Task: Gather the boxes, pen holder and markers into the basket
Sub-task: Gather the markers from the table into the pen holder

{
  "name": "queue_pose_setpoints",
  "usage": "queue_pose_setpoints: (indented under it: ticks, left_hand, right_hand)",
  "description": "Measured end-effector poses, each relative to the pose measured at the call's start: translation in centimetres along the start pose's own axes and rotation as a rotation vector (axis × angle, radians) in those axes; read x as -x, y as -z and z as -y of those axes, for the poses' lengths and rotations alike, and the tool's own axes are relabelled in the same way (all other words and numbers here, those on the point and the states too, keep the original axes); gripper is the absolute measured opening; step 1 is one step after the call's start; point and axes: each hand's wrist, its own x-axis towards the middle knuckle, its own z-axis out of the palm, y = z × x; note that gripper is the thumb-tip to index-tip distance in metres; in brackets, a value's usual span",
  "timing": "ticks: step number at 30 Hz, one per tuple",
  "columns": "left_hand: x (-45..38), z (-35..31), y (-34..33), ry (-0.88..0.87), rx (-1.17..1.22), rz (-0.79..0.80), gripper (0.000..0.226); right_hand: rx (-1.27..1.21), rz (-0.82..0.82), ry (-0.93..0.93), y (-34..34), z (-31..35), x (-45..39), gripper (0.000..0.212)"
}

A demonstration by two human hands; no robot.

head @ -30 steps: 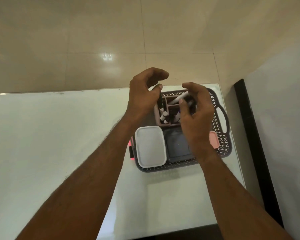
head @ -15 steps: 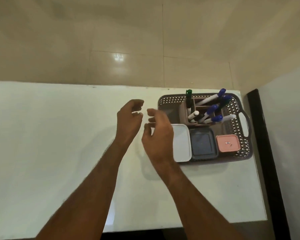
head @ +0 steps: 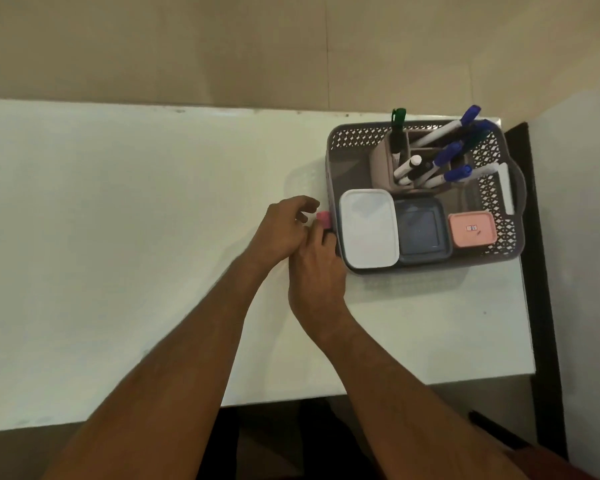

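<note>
Both hands have dropped beside the basket (head: 333, 174), left hand (head: 284, 230) loosely spread, right hand (head: 317, 271) touching a pink object (head: 324, 218)

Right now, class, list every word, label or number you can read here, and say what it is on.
Nothing can be read.
Pink box in the basket: small sticker on its lid, too small and blurred to read.
Markers, white box, dark box: no visible text.
</note>
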Motion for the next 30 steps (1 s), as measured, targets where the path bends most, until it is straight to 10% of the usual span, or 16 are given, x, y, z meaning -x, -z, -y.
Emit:
queue_pose_setpoints:
  ticks: [18, 30]
  left_hand:
    - [0.1, 0.1, -0.8, 0.004, -0.052, 0.009, 0.033]
    - [0.2, 0.4, -0.1, 0.069, 0.170, -0.095, 0.027]
  right_hand:
    - [0.023, -0.073, 0.032, -1.4, -1.6, -0.2, 0.062]
    - [-0.404, -0.111, -0.017, 0.4, -1.5, -1.1, 0.055]
